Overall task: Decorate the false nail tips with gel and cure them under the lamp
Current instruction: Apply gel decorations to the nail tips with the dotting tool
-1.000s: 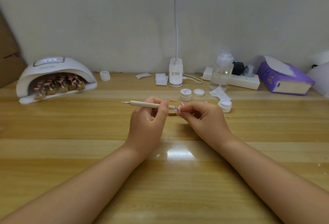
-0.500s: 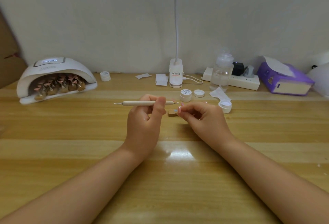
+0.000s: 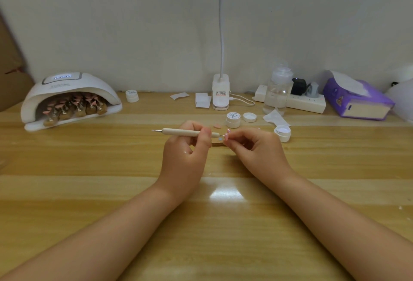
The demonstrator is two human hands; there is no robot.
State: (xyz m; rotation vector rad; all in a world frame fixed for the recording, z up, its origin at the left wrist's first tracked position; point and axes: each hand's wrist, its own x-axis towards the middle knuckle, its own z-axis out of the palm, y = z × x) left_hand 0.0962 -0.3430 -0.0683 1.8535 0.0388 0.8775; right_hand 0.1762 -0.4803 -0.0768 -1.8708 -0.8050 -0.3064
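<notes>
Closest to us on the table [image 3: 67, 191], our left hand [image 3: 185, 153] pinches a dotting tool [image 3: 190, 133] level between thumb and fingers, its fine tip aimed right. Our right hand [image 3: 257, 153] has its fingers curled, pinching a small pink nail tip [image 3: 226, 135] at the fingertips, just beside the tool's point. Below them sits a brown holder block [image 3: 218, 143] with a pale dab of gel on it.

We judge the tip to be light, thin and slick, easily flicked away or smudged, so we should take it by its edges or underside, never the wet face.

Behind the hands stand a closed gel pot [image 3: 233, 119], a loose lid [image 3: 249, 117] and an open pot [image 3: 283, 133]. Farther back at left, the curing lamp [image 3: 67, 93] shelters rows of tips on stands.
</notes>
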